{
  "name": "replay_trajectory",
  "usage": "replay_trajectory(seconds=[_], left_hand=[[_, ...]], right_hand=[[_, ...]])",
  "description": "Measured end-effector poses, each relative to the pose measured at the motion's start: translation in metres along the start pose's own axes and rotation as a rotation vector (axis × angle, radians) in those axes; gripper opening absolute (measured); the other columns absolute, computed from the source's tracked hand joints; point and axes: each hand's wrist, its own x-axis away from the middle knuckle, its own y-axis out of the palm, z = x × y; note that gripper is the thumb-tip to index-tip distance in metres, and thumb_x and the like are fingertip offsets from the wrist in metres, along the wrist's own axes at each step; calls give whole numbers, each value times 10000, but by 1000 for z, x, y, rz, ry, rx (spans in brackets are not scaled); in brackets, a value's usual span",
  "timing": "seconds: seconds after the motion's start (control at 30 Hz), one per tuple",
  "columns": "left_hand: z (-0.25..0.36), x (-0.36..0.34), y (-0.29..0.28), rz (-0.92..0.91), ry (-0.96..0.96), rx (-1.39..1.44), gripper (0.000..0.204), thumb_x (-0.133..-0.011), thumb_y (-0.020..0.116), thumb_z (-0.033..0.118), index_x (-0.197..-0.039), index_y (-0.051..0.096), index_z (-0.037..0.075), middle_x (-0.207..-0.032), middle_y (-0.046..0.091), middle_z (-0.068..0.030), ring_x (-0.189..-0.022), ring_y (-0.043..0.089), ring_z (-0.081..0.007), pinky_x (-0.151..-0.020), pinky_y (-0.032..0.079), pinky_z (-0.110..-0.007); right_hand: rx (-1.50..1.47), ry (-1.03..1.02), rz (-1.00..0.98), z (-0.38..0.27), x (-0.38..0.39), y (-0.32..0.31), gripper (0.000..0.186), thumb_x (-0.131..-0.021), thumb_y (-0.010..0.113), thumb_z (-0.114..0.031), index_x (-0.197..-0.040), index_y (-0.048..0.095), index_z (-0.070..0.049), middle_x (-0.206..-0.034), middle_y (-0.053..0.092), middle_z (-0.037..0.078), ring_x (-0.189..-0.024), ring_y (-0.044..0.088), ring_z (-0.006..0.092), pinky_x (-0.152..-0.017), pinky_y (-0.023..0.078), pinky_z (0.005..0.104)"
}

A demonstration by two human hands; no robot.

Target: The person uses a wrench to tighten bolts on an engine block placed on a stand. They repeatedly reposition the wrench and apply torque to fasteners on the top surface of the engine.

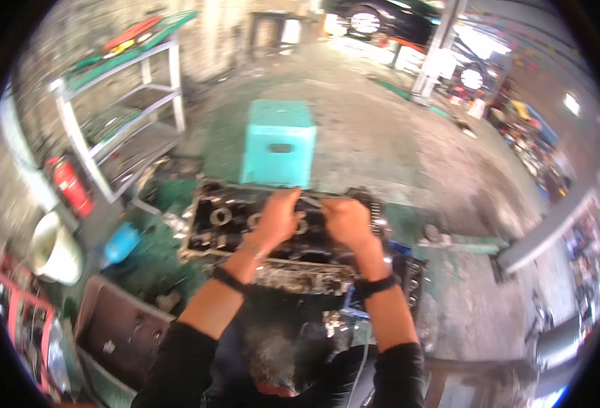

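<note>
Curled Fingers Near the Far Edge of an Engine Part (296, 254)

The left hand (279, 216) was over the part's middle, its fingers bent inward; the right hand (347, 221), fingers folded like a fist, was toward the far right corner. A thin pale object (311, 201) showed between them, but blur hid whether either hand gripped it. The part lay before the person, its far edge near a turquoise stool (279, 146).

One engine block (303, 250); one turquoise stool (281, 126); one red extinguisher (73, 186); one white bucket (57, 250); two dark wristbands (378, 286).
</note>
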Motion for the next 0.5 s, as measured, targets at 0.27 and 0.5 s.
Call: replay_trajectory(seconds=[0.27,0.5], left_hand=[[6,-4,-2,-97,-62,35,539,-758,748,-5,-1270,583,-22,-1248,584,-230,-1174,525,-413,-978,445,-455],[11,-4,-3,-118,-89,-27,535,-766,740,-5,-1276,584,-27,-1246,587,-224,-1172,522,-404,-997,440,-439]], right_hand=[[-100,-137,47,12,-2,1,108,-844,596,-181,-848,697,-145,-760,689,143,-753,684,353,-647,545,467],[-45,-154,39,11,1,-1,116,-840,607,-147,-894,708,-132,-745,672,143,-692,660,356,-592,519,452]])
